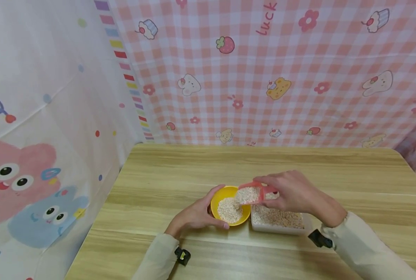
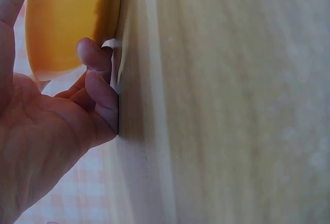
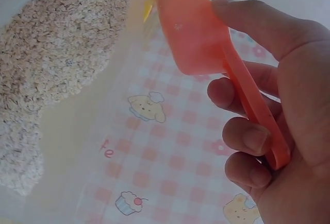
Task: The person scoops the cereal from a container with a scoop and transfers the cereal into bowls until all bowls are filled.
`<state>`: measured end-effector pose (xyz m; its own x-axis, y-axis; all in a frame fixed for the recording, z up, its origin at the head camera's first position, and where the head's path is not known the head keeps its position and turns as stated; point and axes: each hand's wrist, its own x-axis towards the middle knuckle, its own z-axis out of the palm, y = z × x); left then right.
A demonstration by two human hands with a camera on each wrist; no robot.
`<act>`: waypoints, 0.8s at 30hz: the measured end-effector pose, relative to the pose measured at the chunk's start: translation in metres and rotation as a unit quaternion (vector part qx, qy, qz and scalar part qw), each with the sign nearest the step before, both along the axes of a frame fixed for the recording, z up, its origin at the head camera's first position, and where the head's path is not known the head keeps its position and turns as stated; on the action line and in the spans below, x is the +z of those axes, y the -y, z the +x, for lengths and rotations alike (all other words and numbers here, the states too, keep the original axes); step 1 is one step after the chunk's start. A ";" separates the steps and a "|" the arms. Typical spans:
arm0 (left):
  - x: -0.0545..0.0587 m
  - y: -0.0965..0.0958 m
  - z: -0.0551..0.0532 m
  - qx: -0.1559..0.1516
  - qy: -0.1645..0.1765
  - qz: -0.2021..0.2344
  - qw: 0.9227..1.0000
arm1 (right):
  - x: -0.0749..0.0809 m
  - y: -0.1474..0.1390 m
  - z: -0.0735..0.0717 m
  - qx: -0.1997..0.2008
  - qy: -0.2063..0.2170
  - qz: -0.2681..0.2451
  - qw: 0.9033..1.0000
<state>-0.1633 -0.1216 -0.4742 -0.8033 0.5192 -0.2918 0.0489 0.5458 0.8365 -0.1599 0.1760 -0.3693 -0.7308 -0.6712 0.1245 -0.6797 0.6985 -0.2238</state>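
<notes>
A yellow bowl (image 1: 245,217) with oat flakes (image 1: 229,212) in it stands on the table. My left hand (image 1: 197,213) holds the bowl from its left side, thumb along the near rim; in the left wrist view some fingers (image 2: 103,92) curl beside the bowl's wall (image 2: 64,28). My right hand (image 1: 292,192) grips the handle of a coral-coloured scoop (image 1: 260,194), tilted over the bowl's right rim and filled with oats. In the right wrist view the scoop's underside (image 3: 193,33) shows, with fingers wrapped round its handle.
A translucent rectangular container (image 1: 278,230) of oats stands right of the bowl, under my right hand. The wooden table (image 1: 180,167) ends at a pink checked cloth (image 1: 208,105) behind, with a white patterned cloth (image 1: 71,128) at left.
</notes>
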 end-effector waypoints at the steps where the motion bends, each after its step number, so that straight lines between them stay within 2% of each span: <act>1: 0.000 0.000 0.000 0.000 -0.001 -0.002 1.000 | 0.001 0.000 0.000 0.000 -0.003 0.002 1.000; 16: 0.000 0.001 -0.001 -0.004 0.001 0.000 1.000 | 0.013 0.009 0.001 0.012 -0.048 0.035 0.998; 24: -0.001 0.001 -0.002 -0.002 0.000 -0.005 1.000 | 0.014 0.012 0.002 0.019 -0.083 0.048 0.995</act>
<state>-0.1649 -0.1223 -0.4750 -0.8009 0.5201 -0.2966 0.0513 0.5532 0.8315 -0.1577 0.1644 -0.3554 -0.6791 -0.7128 0.1751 -0.7284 0.6840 -0.0405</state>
